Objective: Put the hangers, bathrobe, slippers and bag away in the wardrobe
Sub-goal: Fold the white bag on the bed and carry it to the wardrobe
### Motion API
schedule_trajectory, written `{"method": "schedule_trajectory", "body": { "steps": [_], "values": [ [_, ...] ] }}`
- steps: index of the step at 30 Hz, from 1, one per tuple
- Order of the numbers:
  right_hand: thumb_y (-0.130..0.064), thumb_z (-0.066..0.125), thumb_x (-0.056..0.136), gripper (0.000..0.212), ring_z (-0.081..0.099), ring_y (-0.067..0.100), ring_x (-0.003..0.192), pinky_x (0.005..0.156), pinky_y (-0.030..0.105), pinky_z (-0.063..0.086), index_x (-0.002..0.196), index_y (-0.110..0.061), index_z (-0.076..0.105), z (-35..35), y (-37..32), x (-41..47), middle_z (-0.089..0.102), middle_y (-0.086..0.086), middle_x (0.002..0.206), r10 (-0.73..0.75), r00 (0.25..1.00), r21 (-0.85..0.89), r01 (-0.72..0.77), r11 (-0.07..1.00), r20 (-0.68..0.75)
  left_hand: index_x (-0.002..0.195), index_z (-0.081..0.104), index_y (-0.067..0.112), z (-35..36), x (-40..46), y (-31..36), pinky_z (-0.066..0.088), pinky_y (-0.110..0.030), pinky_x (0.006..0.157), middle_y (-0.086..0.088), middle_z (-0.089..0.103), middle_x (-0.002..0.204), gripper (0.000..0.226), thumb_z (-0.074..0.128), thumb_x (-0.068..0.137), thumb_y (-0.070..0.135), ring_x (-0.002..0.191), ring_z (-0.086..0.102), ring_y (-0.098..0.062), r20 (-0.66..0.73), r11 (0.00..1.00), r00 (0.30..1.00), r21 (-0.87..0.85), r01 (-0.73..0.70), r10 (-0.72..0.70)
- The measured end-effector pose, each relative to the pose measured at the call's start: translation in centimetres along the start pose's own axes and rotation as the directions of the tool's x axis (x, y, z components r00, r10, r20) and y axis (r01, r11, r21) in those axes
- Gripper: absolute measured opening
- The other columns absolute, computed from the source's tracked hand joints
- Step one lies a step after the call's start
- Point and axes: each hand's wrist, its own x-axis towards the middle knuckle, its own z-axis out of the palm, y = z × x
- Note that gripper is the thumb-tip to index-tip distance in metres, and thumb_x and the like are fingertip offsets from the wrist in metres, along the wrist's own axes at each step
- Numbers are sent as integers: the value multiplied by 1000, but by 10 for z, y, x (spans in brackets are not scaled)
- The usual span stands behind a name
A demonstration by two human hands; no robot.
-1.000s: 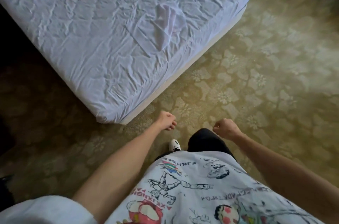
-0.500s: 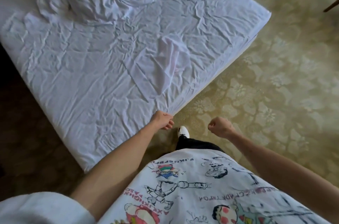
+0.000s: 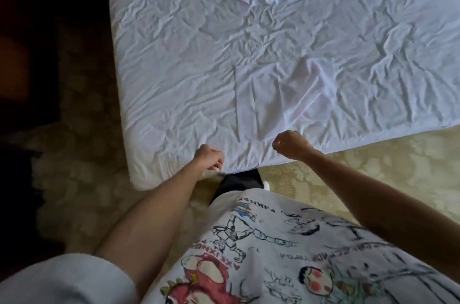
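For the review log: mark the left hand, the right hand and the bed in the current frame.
left hand point(image 3: 208, 157): head view, on the back of the hand.
right hand point(image 3: 291, 145): head view, on the knuckles of the curled fist.
bed point(image 3: 199, 74): head view, on the wrinkled white sheet.
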Motion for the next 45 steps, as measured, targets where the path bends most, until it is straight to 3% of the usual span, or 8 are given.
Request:
{"method": "schedule_trajectory", "body": {
  "steps": [10, 18, 23, 26, 30, 36, 41, 45],
  "values": [
    [-13, 57, 92, 23, 71, 25, 94, 78, 26, 49, 97, -7, 79, -57, 58, 61, 77, 7, 94, 212, 975, -93, -206, 974, 63, 84, 71, 6, -7, 75, 79, 51, -22, 51, -7, 76, 83, 17, 56, 89, 13, 63, 70, -14, 62, 983, 996, -164, 81, -71],
    [-14, 62, 90, 19, 72, 21, 84, 79, 32, 57, 96, -12, 79, -69, 100, 141, 77, 6, 81, 241, 969, 62, -245, 968, 58, 84, 73, 6, 43, 155, 134, 48, -20, 42, -6, 74, 74, 20, 55, 89, 14, 52, 67, -11, 34, 984, 994, -146, 105, -101],
    [-18, 60, 88, 19, 72, 30, 88, 79, 37, 58, 91, -15, 79, -66, 120, 217, 77, 10, 90, 145, 989, -26, -144, 989, 39, 74, 75, 10, 74, 223, 144, 62, -34, 73, -8, 76, 79, 25, 52, 78, 17, 82, 74, -27, -123, 991, 988, -109, 79, -92],
    [-18, 64, 87, 14, 71, 22, 82, 73, 28, 53, 90, -18, 78, -69, 101, 270, 76, 2, 87, 6, 1000, -37, -6, 999, -3, 110, 73, 14, 84, 245, 143, 52, -33, 90, -6, 73, 116, 28, 59, 87, 21, 111, 65, -29, -302, 993, 948, -93, 76, -101],
    [-21, 70, 85, 7, 69, 19, 84, 69, 26, 48, 90, -20, 74, -67, 48, 365, 73, -1, 88, -223, 968, -84, 214, 973, -115, 128, 54, 9, 105, 270, 110, 49, -41, 95, -11, 59, 131, 52, 68, 90, 42, 122, 57, -32, -421, 982, 888, -106, 155, -185],
    [-44, 68, 89, 54, 46, 32, 122, 98, 44, 42, 132, -13, 56, -44, -7, 475, 51, 12, 131, -348, 919, -328, 276, 903, -184, 101, 67, 15, 129, 293, 71, 50, -33, 75, -4, 71, 99, 42, 71, 81, 51, 98, 66, -28, -426, 978, 883, -146, 146, -196],
    [-34, 62, 97, 21, 53, 31, 119, 98, 40, 38, 109, -17, 66, -33, -26, 491, 62, 8, 121, -270, 932, -278, 200, 939, -242, 77, 66, 8, 115, 297, 60, 48, -36, 69, -17, 71, 83, 29, 67, 88, 36, 86, 65, -37, -424, 982, 899, -187, 36, -114],
    [-28, 54, 101, 18, 63, 37, 107, 88, 38, 42, 107, -13, 61, -41, -85, 509, 70, 10, 112, -322, 888, -204, 267, 942, -327, 87, 67, 4, 66, 314, 57, 42, -33, 71, -18, 71, 88, 27, 64, 94, 30, 88, 65, -36, -495, 969, 867, -237, -63, -65]
  ]
}}
